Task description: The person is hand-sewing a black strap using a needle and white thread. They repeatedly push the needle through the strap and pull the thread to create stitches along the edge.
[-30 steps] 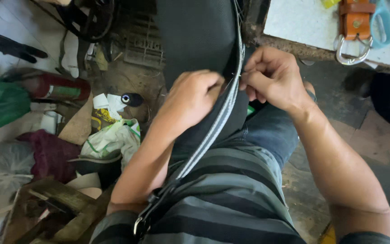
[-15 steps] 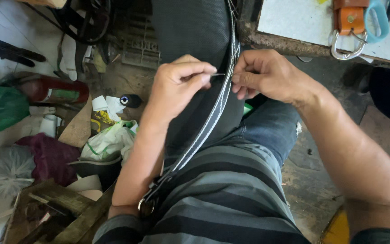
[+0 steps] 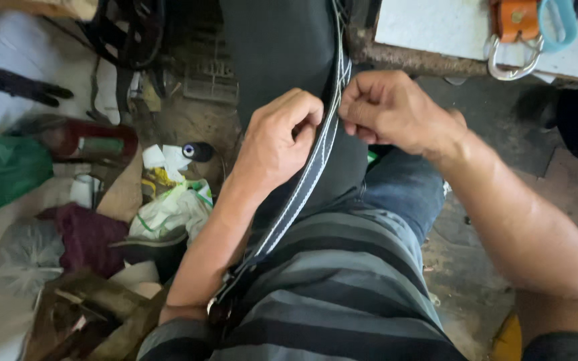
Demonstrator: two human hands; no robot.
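Hands meet over a dark strap with pale stitched edges (image 3: 306, 184), which runs on a long slant from a metal buckle (image 3: 225, 301) low by the person's striped shirt (image 3: 342, 301) up to a black clamp-like upright (image 3: 282, 53) between the knees. The left hand (image 3: 279, 137) is curled tight against the strap's left edge, fingers folded in on it. The right hand (image 3: 393, 110) sits just across on the right edge, fingertips pinched narrow, though whether they grip a needle or thread is too small for me to tell. Both hands touch the strap at about the same height, so neither is nearer; the strap lies directly between them, its length running away from the body.

Off to the left the floor holds a red cylinder (image 3: 85, 140), a crumpled plastic bag (image 3: 168, 207) and a dark thread spool (image 3: 199, 152). A metal snap ring (image 3: 513, 60) hangs on the white bench (image 3: 429, 27).
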